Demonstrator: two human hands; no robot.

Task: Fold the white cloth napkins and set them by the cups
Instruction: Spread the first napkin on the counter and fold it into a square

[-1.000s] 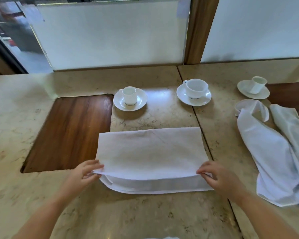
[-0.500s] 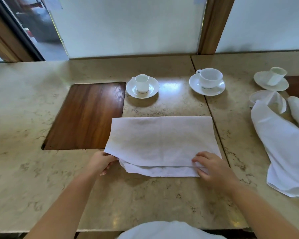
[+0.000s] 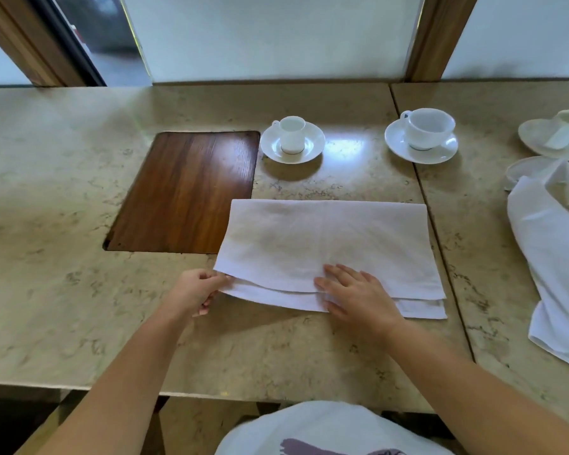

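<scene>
A white cloth napkin [image 3: 326, 244], folded over on itself, lies flat on the marble counter in front of me. My left hand [image 3: 196, 290] pinches its near left corner. My right hand [image 3: 355, 295] rests flat, fingers spread, on the middle of its near edge, where the lower layers stick out. Behind it stand a small white cup on a saucer [image 3: 292, 139] and a wider cup on a saucer [image 3: 422, 133]. A third cup on a saucer [image 3: 559, 134] sits at the far right.
Unfolded white napkins [image 3: 555, 267] lie crumpled at the right, partly over an empty saucer [image 3: 523, 169]. A dark wooden inset [image 3: 184, 192] fills the counter left of the napkin. Frosted panels and wooden posts stand behind; the counter edge is near my body.
My right hand slid left from the napkin's near right corner to the middle of its near edge and flattened. My left hand stays on the left corner. My head moved back.
</scene>
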